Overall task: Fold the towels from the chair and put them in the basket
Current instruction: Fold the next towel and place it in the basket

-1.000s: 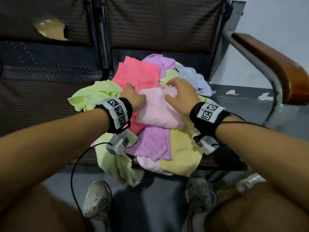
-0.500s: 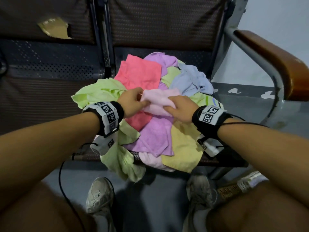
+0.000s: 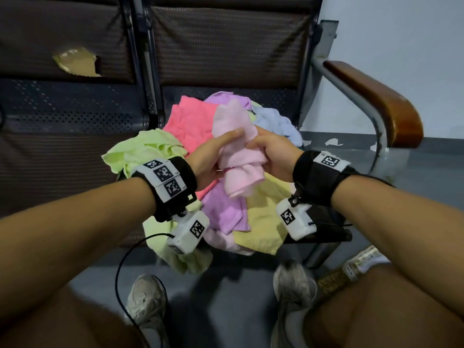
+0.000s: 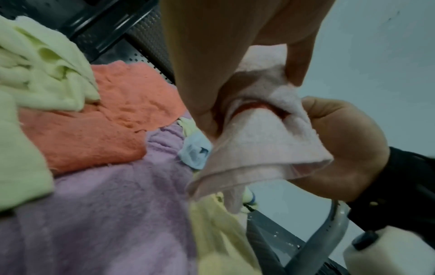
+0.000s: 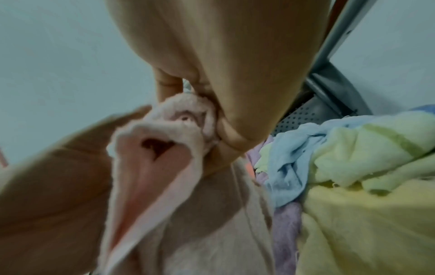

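Left hand (image 4: 235, 65) pinching pale pink towel (image 4: 263, 141), right hand (image 4: 336, 148) gripping its other side, towel bunched between them above coral towel (image 4: 105, 119), lilac towel (image 4: 105, 214), pale green towel (image 4: 42, 67), yellow towel (image 4: 219, 238), blue towel (image 4: 195, 150).

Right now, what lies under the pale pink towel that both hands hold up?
Under the pale pink towel lie a purple towel and a yellow towel. The coral towel sits beside. What lies deeper in the pile is covered.

Seat (image 3: 324, 217) mostly under towels (image 3: 226, 212)
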The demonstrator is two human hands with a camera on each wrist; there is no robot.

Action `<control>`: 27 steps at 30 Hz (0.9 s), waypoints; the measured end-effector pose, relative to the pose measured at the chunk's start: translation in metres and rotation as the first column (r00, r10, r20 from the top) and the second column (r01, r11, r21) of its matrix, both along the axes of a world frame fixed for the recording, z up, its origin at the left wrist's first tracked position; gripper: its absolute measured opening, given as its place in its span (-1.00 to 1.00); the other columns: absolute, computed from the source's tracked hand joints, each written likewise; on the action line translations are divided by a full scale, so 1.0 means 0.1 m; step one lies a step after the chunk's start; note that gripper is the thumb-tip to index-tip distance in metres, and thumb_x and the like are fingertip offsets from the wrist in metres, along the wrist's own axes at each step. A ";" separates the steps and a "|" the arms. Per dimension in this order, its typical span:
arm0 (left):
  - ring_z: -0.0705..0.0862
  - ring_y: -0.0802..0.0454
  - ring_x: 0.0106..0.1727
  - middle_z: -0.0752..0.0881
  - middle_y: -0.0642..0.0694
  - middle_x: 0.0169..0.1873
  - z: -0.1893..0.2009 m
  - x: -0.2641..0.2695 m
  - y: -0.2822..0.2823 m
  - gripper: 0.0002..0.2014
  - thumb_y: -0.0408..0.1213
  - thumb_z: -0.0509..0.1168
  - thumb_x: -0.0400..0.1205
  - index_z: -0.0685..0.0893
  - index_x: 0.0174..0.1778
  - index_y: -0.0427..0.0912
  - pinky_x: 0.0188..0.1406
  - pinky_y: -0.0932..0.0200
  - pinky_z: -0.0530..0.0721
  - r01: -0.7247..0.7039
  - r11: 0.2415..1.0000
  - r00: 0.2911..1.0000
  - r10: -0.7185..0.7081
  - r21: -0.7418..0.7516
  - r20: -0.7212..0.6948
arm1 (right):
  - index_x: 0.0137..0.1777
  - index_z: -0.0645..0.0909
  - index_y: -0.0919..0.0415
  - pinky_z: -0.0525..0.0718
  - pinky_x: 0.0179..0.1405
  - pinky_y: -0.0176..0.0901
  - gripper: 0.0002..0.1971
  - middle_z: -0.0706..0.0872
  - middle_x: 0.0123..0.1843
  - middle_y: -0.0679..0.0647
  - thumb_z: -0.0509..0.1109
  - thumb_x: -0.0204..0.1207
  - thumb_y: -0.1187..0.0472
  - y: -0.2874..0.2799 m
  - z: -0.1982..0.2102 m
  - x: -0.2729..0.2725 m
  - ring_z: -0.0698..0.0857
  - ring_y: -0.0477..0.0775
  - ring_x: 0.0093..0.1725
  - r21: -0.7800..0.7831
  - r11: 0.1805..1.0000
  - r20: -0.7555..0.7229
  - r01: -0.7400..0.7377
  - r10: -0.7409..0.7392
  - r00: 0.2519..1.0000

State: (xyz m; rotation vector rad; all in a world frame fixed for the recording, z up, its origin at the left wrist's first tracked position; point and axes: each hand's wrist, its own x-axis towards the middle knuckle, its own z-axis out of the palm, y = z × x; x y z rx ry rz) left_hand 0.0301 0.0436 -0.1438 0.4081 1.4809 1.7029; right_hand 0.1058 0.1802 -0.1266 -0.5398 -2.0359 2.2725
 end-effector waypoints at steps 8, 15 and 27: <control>0.82 0.13 -0.20 0.86 0.00 -0.12 0.20 0.46 0.33 -0.63 -0.23 0.45 0.38 0.78 0.12 -0.18 -0.38 0.27 0.70 -0.085 0.996 0.988 0.081 -0.027 -0.132 | -0.14 0.59 0.11 0.66 -0.19 -0.10 -0.39 0.72 -0.17 -0.03 0.43 0.26 -0.48 0.39 0.31 0.59 0.70 -0.02 -0.21 0.684 0.722 0.073 0.102 -0.207 0.976; 0.72 -0.28 0.27 0.75 -0.32 0.23 0.23 1.41 1.18 -0.51 -0.40 0.35 0.48 0.63 0.37 -0.34 0.31 -0.16 0.67 0.432 0.898 0.898 -0.437 -0.077 -0.048 | 0.42 0.60 0.28 0.69 0.34 0.08 -0.38 0.77 0.30 0.20 0.49 0.49 -0.13 1.18 0.04 1.93 0.74 0.20 0.31 0.074 0.994 0.166 0.080 -0.091 0.982; 0.75 -0.23 0.20 0.77 -0.27 0.18 -1.21 3.56 2.74 -0.54 -0.06 0.39 0.64 0.66 0.35 -0.31 0.32 -0.12 0.68 0.594 0.688 0.769 -0.638 -0.416 0.044 | 0.46 0.51 0.53 0.65 0.24 0.28 -0.50 0.68 0.28 0.49 0.23 0.59 0.23 1.97 -1.30 4.33 0.64 0.53 0.22 -0.160 0.655 0.427 0.739 -0.629 0.650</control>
